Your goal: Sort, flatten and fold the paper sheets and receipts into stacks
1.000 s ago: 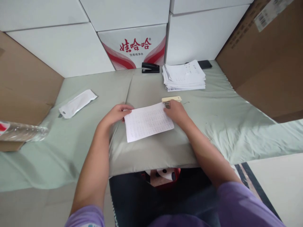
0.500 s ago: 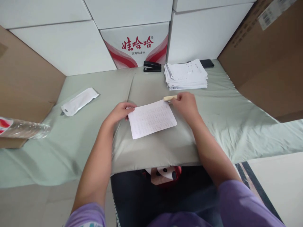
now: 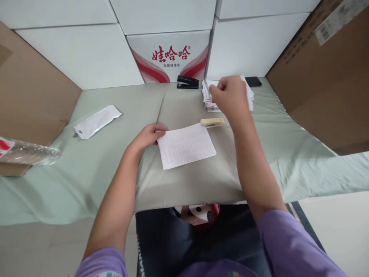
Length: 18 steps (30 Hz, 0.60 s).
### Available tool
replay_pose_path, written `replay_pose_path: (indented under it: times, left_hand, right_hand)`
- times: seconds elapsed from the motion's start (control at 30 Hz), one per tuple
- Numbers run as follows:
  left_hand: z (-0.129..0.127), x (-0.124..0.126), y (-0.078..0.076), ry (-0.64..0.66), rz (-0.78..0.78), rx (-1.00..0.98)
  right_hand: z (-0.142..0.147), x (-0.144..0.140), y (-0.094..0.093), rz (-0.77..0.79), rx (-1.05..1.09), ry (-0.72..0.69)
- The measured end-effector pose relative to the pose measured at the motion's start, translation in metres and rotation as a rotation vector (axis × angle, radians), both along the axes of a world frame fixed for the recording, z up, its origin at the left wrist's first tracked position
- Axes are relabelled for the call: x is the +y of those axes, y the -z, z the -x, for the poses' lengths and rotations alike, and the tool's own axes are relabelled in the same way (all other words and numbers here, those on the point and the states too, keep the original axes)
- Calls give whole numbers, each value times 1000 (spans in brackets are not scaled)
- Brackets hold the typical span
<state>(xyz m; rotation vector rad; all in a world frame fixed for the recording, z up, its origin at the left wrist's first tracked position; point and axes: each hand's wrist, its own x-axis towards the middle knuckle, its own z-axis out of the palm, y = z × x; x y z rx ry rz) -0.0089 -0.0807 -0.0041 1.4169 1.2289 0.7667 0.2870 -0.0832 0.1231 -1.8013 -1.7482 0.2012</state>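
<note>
Left hand (image 3: 147, 136) lies flat, pinning the white printed sheet (image 3: 186, 146) by its left edge. Right hand (image 3: 229, 94), fingers curled, touches the white paper stack (image 3: 249, 96) at the bench's far edge; grasp unclear.

Cloth-covered table (image 3: 86, 165) with papers (image 3: 186, 146), stapler (image 3: 187, 82)

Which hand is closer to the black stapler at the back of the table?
The right hand. It is over the stack of papers, just right of the black stapler. The left hand is much nearer the person, on the left edge of the sheet.
</note>
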Motion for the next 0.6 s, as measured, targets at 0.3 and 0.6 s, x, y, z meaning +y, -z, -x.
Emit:
replay_pose_path:
  times: [0.3, 0.6]
  left_hand:
    - [-2, -2, -4, 20, 8, 91]
    - [-5, -8, -15, 49, 19, 168]
  right_hand:
    - [19, 56, 86, 202, -48, 31]
    - [20, 59, 100, 206, -132, 70]
